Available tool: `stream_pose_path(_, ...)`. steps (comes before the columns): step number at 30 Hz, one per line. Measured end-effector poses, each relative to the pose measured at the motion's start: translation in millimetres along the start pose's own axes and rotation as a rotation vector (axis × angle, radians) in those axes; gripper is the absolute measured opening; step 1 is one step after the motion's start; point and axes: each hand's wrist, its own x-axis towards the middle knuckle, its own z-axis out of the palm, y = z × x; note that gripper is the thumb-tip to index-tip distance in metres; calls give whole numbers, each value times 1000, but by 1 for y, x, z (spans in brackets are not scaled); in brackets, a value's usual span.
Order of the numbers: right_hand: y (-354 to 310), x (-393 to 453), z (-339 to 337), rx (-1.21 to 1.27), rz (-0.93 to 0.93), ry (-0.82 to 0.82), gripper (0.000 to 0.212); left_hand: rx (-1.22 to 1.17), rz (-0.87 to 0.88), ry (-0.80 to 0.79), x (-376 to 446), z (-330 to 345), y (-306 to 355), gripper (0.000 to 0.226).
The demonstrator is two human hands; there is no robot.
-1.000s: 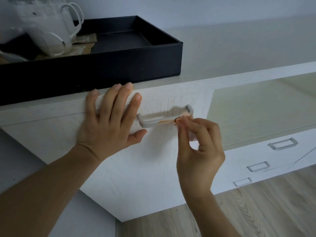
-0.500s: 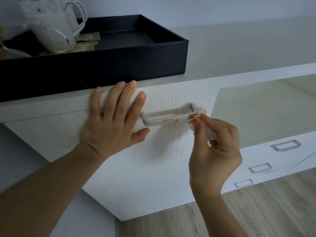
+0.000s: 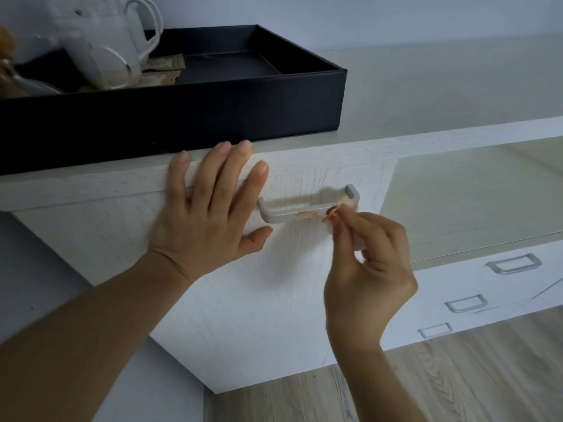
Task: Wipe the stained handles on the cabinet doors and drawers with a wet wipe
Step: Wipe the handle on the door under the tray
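Where the white cabinet door (image 3: 237,300) met the countertop (image 3: 441,86), a grey bar handle (image 3: 292,213) sat near the door's top edge, a little right of the picture's centre. An orange stain (image 3: 307,214) marked the bar's front face, toward its right half. The wipe (image 3: 341,208), a small pale wad tinged orange, touched the handle at the bar's right end, at about three o'clock from the stain.

The right hand (image 3: 371,269) came up from five o'clock and pinched the wipe between thumb and curled fingertips (image 3: 350,222); the other fingers were folded into the palm. The left hand (image 3: 210,214) lay flat on the door at nine o'clock from the handle, fingers straight and spread, holding nothing. Its fingertips reached the door's top edge, and its thumb pointed toward the bar's left end, just beside it.

At three o'clock from the handle a glass panel (image 3: 472,193) filled the neighbouring front. Below that, at about four o'clock, three more grey handles (image 3: 513,263) stepped down a row of white drawer fronts.

On the countertop at eleven o'clock stood a black tray (image 3: 213,111), its front wall just above the left fingertips. White mugs (image 3: 103,44) stood in its left end beside some brown paper packets (image 3: 164,63). Pale wood flooring (image 3: 457,376) showed at five o'clock.
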Motion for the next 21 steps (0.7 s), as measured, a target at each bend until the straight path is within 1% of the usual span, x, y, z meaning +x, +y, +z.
stream_pose_path(2,-1,-5,-2,8,-8,-57,12,-10,-3,3,-1,0,1,79)
stream_pose_path(3,-2,-5,-3,27,23,-78,13,-10,-1,0,-2,1,1,79)
stream_pose_path(6,-12,-1,-10,121,235,-41,15,-16,0,-20,1,-1,0,79)
stream_pose_path(9,-27,0,-15,151,322,-45,15,-65,12,-25,3,-10,-8,73)
stream_pose_path(12,-33,2,-15,118,303,-54,16,-84,144,-58,-1,-17,-29,72)
stream_pose_path(15,-29,6,-13,77,259,-38,15,18,292,-65,-6,-15,-42,72)
stream_pose_path(17,-25,6,-8,59,216,-36,14,65,297,-40,-10,-10,-39,73)
stream_pose_path(21,-20,-1,3,36,83,-43,12,48,282,15,-9,-5,-35,72)
